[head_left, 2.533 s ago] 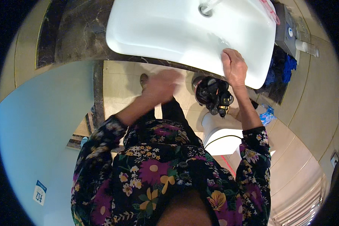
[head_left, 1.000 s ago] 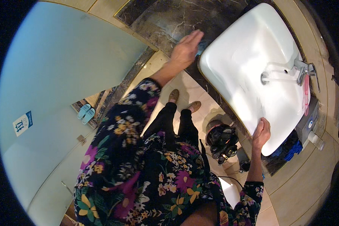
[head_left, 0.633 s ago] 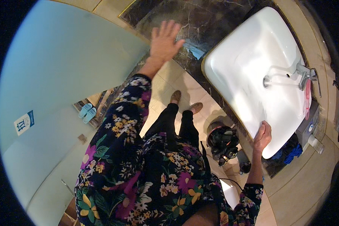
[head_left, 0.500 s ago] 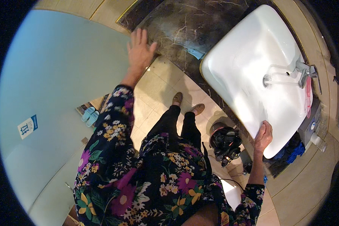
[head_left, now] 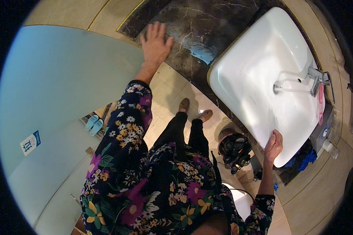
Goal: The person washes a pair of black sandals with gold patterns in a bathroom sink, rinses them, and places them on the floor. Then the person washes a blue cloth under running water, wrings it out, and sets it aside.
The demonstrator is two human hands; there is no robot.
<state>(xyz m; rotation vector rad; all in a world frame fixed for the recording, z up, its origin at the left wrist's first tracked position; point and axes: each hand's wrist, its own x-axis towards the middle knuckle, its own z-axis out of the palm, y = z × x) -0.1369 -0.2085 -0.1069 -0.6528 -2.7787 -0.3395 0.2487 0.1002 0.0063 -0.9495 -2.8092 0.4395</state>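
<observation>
My left hand point(head_left: 156, 43) is open, palm down with fingers spread, at the left end of a dark marble counter point(head_left: 192, 21). Whether the palm touches the stone I cannot tell. A shiny bluish wet-looking patch point(head_left: 202, 54) lies on the counter between that hand and the white sink point(head_left: 247, 70). At the sink's near right corner, my right hand point(head_left: 273, 147) is closed, fingers curled over the rim area; anything inside them is hidden. A chrome faucet point(head_left: 317, 80) stands at the sink's right side, beside a narrow pink item point(head_left: 321, 103).
Left of me stands a frosted glass door point(head_left: 66, 78) with a small sign point(head_left: 30, 143). Light-blue slippers point(head_left: 93, 124) show beyond its edge. Below the counter sits a bin with a black bag point(head_left: 235, 150). A grey box point(head_left: 321, 131) and dark blue cloth point(head_left: 304, 158) are beside the sink.
My left hand has moved right and slightly away from me, farther over the counter, still spread. My right hand has barely shifted. The view has tilted slightly.
</observation>
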